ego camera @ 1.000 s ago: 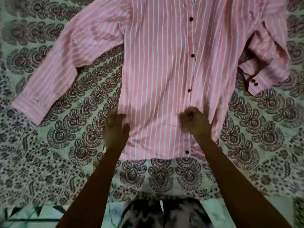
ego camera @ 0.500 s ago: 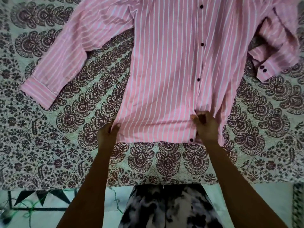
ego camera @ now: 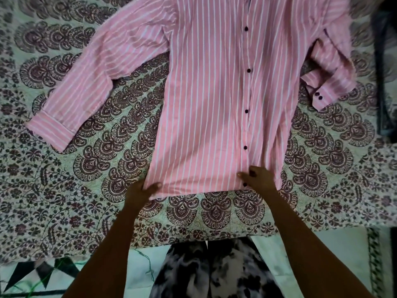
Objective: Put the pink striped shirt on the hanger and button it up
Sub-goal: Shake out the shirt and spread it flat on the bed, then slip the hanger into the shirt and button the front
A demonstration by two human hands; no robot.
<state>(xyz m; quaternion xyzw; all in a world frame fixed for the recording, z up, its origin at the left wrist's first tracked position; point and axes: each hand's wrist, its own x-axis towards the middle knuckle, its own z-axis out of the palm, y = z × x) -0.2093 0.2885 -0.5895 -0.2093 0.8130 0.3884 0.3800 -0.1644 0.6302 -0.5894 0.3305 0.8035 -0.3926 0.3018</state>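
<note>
The pink striped shirt (ego camera: 206, 100) lies flat, front up, on a patterned bedspread (ego camera: 107, 168). Dark buttons (ego camera: 247, 110) run down its closed front. Its left sleeve (ego camera: 90, 82) stretches out to the side, and the right sleeve (ego camera: 328, 72) is folded back with its cuff showing. My left hand (ego camera: 139, 192) pinches the lower left corner of the hem, thumb on top. My right hand (ego camera: 261, 179) grips the button strip just above the hem, beside the lowest button (ego camera: 245, 184). The collar is cut off by the top edge. No hanger is in view.
The bedspread's near edge (ego camera: 193, 239) runs across the bottom, with my patterned trousers (ego camera: 210, 272) and a floor mat (ego camera: 32, 276) below it. A dark object (ego camera: 386, 72) sits at the far right edge.
Both hands have slid down the shirt front to the hem. The view has pulled back, so more of the sleeves and the bed edge shows.
</note>
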